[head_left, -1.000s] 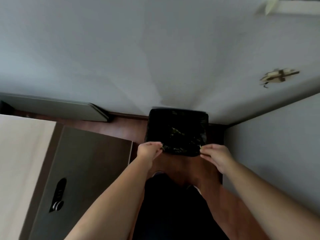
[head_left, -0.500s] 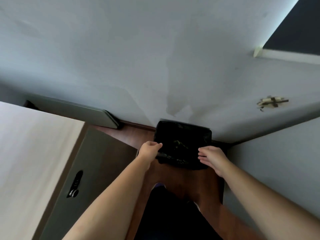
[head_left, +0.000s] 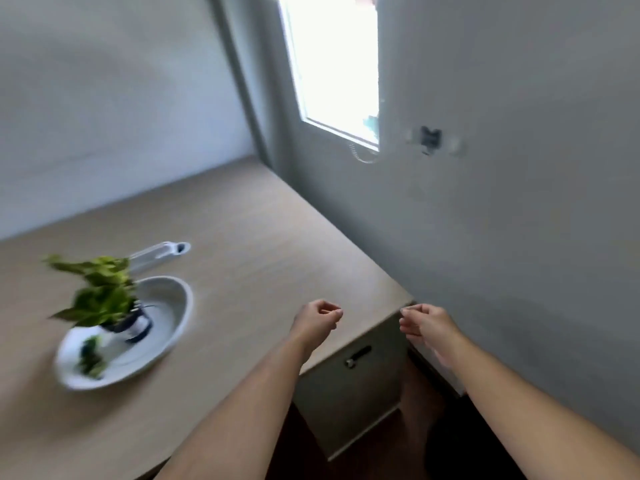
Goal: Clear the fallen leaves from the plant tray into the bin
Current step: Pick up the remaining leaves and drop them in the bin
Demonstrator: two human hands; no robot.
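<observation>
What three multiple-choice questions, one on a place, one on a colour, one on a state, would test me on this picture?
1. Where does the potted plant stand? A on the floor; B in the tray on the desk; C on a shelf.
2. What colour is the tray? A white; B red; C black.
3. What state is the tray in? A upside down; B cleared of leaves; C loose leaves lie in it.
Answers: B, the pot sits inside the tray's rim; A, its bare surface is white; C, dark green bits lie at its near end.
</observation>
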